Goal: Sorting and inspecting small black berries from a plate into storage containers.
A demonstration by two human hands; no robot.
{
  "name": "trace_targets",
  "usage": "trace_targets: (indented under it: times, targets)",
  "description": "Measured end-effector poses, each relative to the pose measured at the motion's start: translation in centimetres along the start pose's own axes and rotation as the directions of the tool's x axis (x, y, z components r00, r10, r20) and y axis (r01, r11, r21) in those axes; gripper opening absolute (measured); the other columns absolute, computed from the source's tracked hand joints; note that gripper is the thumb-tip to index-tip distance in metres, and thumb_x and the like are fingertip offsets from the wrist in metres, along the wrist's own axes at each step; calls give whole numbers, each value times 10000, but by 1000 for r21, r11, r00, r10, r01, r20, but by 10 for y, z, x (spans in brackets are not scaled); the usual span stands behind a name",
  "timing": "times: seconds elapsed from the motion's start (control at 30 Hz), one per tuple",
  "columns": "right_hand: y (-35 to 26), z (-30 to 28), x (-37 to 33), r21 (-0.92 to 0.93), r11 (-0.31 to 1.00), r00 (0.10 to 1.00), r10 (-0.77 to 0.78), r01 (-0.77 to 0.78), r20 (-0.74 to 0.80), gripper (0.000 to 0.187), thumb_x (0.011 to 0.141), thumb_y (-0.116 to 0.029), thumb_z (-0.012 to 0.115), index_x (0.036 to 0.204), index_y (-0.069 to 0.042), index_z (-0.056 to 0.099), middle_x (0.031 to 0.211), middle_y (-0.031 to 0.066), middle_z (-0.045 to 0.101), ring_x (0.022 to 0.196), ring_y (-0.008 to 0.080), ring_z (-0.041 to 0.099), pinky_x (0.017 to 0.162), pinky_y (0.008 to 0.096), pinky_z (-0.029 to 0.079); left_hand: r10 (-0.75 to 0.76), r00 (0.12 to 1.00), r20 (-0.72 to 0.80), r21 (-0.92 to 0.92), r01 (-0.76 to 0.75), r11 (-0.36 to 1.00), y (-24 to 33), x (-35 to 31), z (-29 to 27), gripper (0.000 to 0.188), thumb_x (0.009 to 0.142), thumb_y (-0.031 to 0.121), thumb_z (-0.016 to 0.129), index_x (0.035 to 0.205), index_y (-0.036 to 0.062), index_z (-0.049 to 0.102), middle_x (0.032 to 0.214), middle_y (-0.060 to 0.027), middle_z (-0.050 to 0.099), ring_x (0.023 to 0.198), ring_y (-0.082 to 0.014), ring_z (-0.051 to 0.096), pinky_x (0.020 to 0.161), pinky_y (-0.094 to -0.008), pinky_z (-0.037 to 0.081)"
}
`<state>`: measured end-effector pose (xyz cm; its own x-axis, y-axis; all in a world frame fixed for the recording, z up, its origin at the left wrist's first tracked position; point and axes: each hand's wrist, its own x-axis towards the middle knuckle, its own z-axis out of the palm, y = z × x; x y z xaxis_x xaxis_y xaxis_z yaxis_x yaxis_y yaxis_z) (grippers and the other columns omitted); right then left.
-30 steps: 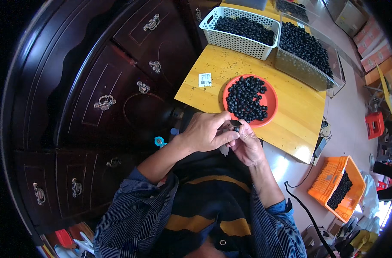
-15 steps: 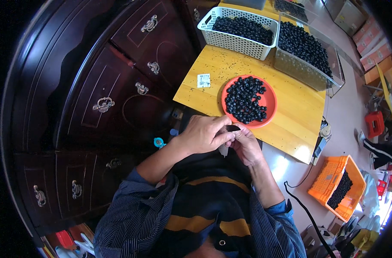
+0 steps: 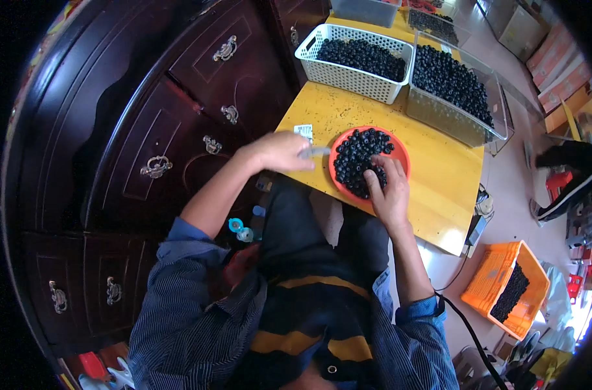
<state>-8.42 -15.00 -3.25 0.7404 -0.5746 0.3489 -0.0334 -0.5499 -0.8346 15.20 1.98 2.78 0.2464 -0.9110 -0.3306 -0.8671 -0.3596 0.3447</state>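
Note:
An orange-red round plate (image 3: pixel 400 148) on the yellow table holds many small round black pieces (image 3: pixel 357 153), some with a hollow or paler middle. My right hand (image 3: pixel 393 195) reaches over its near right side, thumb and fingers apart among the pieces. No piece shows clearly in its grasp. To the left of the plate, my left hand (image 3: pixel 283 153) is blurred by motion, palm down over the table's edge. A thin greyish thing (image 3: pixel 315 152) juts from its fingers toward the rim; its kind cannot be made out.
Behind the plate stand a white perforated basket (image 3: pixel 357 77) and a clear bin (image 3: pixel 445 120), both filled with black pieces. A small white label (image 3: pixel 303 132) lies on the yellow table (image 3: pixel 439 195). Dark drawers (image 3: pixel 146 130) flank the left; an orange crate (image 3: pixel 481 279) sits on the floor.
My hands, together at the table's near edge around a greyish thing, have parted. The left moved up and left with a greyish thing; the right moved forward onto the plate's pieces.

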Motion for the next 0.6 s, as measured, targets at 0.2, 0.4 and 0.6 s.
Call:
trace_targets:
  times: [0.2,0.4,0.6]
  targets:
    - [36,16,53,-365,912,981,-191,186,22,470,857,-197,719,1278,-36,583,1325,200,565,1237,391,528,1058,471,435,-269,858,-438,-658,-102,746,3,67,-80,444,890,468,713,798,42,629,612,13,546,539,-110,512,510,-336,431]
    - [55,39,55,-543,800,967,-195,253,163,556,878,-330,703,1342,-60,556,1388,168,537,1319,384,461,1116,464,380,-237,822,-518,-604,-155,782,-8,90,-50,446,893,452,697,1020,26,666,861,-116,711,805,-232,684,749,-379,527]
    - [51,31,56,-499,854,981,-58,146,187,554,875,-331,704,1339,-65,558,1363,162,532,1279,366,482,1071,485,400,-331,831,-447,-366,167,915,4,73,26,395,955,319,546,1198,9,580,988,-269,697,967,-441,672,860,-522,517]
